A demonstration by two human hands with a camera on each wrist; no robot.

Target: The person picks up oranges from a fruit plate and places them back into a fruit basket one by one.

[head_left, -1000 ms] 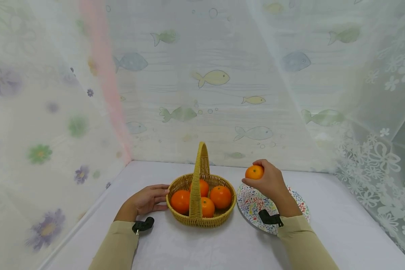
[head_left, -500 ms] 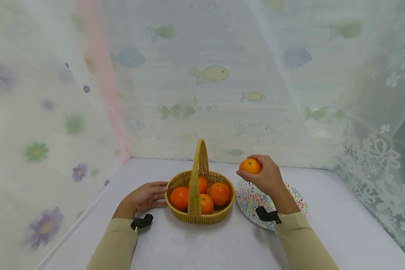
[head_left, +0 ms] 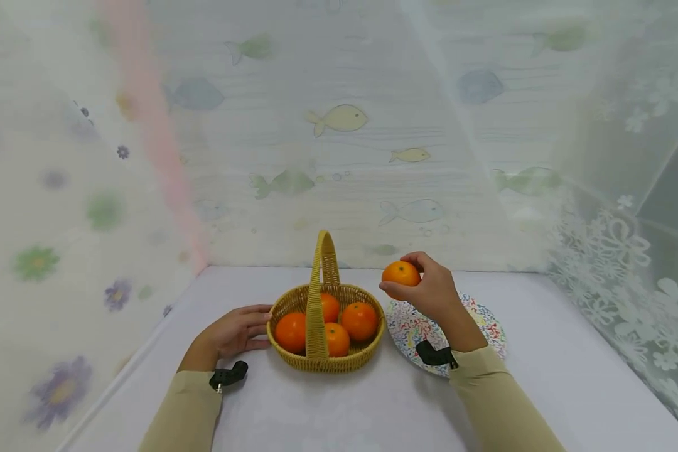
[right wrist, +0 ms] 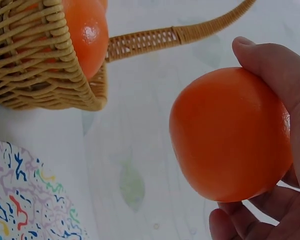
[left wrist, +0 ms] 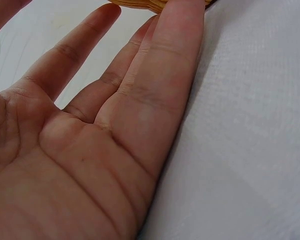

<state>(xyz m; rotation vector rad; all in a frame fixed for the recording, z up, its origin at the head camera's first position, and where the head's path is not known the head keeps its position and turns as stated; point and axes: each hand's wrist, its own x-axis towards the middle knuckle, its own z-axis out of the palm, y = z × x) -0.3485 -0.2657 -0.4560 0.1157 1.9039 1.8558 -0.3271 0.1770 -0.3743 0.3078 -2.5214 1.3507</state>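
In the head view a yellow wicker basket (head_left: 299,363) with a tall arched handle stands mid-table, holding several oranges (head_left: 359,321). My left hand (head_left: 234,333) is at its left side, with fairly straight fingers touching the rim; the left wrist view shows the palm (left wrist: 75,170) with nothing in it. My right hand (head_left: 436,290) grips another orange (head_left: 400,274) between thumb and fingers, raised above the gap between basket and plate. Seen from the right wrist, this orange (right wrist: 230,135) is apart from the basket (right wrist: 35,65).
A round plate (head_left: 488,320) with a multicoloured squiggle pattern lies right of the basket, partly beneath my right forearm. White cloth covers the table (head_left: 328,414). Sheer curtains with fish (head_left: 344,118) and flower prints hang behind and at both sides.
My right hand has moved left with the orange, closer to the basket and away from over the plate. The left hand stays at the basket's rim. The head view has shifted slightly.
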